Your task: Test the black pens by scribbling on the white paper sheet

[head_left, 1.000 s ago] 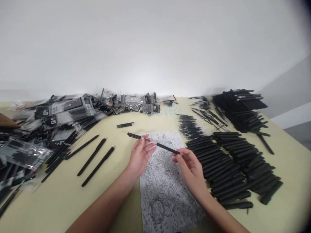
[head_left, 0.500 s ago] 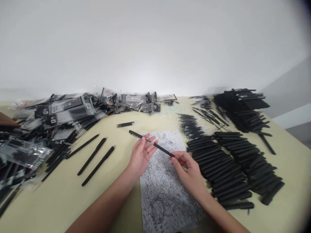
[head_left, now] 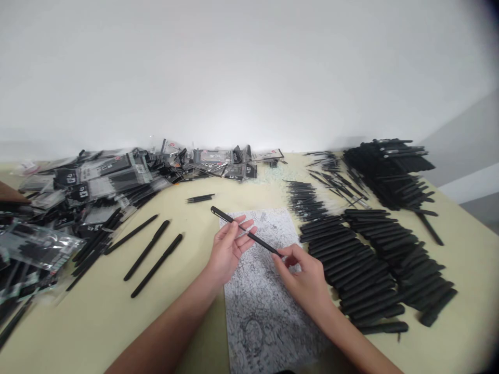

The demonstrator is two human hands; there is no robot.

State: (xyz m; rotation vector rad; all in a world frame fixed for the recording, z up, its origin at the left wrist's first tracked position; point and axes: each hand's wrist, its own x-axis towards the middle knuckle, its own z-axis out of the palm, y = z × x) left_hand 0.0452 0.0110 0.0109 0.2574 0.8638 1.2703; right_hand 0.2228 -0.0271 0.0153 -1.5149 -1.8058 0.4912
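Above a scribbled sheet of paper (head_left: pixel 259 306), both hands hold a black pen (head_left: pixel 263 243) slantwise. My left hand (head_left: pixel 228 249) pinches its capped upper part between thumb and forefinger, the other fingers loosely curled behind it. The thumb and fingertips of my right hand (head_left: pixel 302 272) grip the lower end of the barrel. Between the cap part and the barrel a thinner dark stretch shows near the left fingers; whether it is a refill is too small to tell. Left of my hands, several loose black pens (head_left: pixel 157 266) lie aslant on the table (head_left: pixel 191 322).
Clear packets of pens (head_left: pixel 113 166) are heaped at the left and back. Rows of black pens (head_left: pixel 366 283) lie at the right, behind them thin refills (head_left: pixel 304 200) and a dark stack of pens (head_left: pixel 385 166). Three short refills (head_left: pixel 200 198) lie beyond the left hand.
The pen has shifted slightly right, with both hands. My left thumb and fingers have closed a little more around it, and the thin stretch looks shorter.
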